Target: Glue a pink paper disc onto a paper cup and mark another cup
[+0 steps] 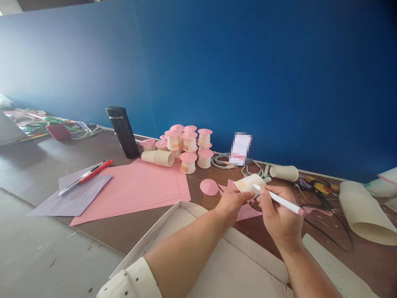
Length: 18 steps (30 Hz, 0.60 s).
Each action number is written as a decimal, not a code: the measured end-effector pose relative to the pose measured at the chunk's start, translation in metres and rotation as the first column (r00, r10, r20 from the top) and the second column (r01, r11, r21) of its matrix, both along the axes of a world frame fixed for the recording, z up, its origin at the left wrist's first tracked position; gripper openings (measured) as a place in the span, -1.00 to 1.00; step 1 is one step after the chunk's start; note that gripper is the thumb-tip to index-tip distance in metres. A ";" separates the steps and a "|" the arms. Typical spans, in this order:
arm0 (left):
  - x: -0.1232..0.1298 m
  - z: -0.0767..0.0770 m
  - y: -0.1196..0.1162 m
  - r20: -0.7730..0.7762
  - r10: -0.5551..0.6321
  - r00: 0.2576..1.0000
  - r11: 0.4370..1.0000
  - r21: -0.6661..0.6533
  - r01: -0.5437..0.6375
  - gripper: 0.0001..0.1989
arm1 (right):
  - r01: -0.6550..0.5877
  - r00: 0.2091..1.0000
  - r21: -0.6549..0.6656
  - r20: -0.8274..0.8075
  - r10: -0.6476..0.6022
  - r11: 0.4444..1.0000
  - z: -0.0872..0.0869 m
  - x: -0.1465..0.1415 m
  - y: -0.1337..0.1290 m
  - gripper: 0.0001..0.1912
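My left hand (233,203) is closed around a white paper cup (249,182), which lies on its side with a pale orange patch on its wall. Pinched in my right hand (282,213) is a white marker pen (283,201) with a pink end, its tip at the cup's wall. Just left of the cup, a pink paper cone (209,187) rests on the table. Behind it stand several paper cups topped with pink cones (188,162), some stacked on others. A nested row of paper cups (157,158) lies beside them.
Pink sheets (136,186), a purple sheet (83,198) and a red utility knife (87,177) lie left. A black flask (123,132) and a phone (240,149) stand near the blue wall. An open cardboard box (182,223) is under my arms. Cables and cups (283,172) lie right.
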<state>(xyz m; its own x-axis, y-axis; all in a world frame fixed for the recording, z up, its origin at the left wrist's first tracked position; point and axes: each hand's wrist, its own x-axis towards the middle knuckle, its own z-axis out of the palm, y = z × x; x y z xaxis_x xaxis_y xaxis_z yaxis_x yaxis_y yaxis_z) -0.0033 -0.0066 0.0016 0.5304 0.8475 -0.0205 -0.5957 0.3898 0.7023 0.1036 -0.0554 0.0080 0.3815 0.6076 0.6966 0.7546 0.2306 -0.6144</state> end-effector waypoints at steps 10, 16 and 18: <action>0.003 -0.005 0.002 0.024 0.004 1.000 0.999 -0.038 -0.003 -0.62 | 0.008 1.000 0.006 0.012 -0.008 1.000 0.002 -0.001 -0.001 -0.78; 0.004 -0.002 0.002 0.064 0.013 0.998 0.996 -0.087 -0.008 -0.67 | 0.017 1.000 0.003 0.021 -0.017 1.000 0.002 -0.001 -0.001 -0.77; 0.003 0.001 0.001 0.078 0.022 0.997 0.994 -0.112 -0.013 -0.69 | 0.019 1.000 0.005 0.024 -0.019 1.000 0.002 -0.001 -0.001 -0.76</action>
<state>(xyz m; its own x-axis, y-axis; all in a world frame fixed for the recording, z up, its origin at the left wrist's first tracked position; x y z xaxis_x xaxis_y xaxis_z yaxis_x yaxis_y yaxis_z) 0.0002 -0.0055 0.0023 0.5191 0.8515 -0.0736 -0.6554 0.4518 0.6052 0.1026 -0.0561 0.0097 0.3760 0.5968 0.7089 0.7734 0.2192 -0.5948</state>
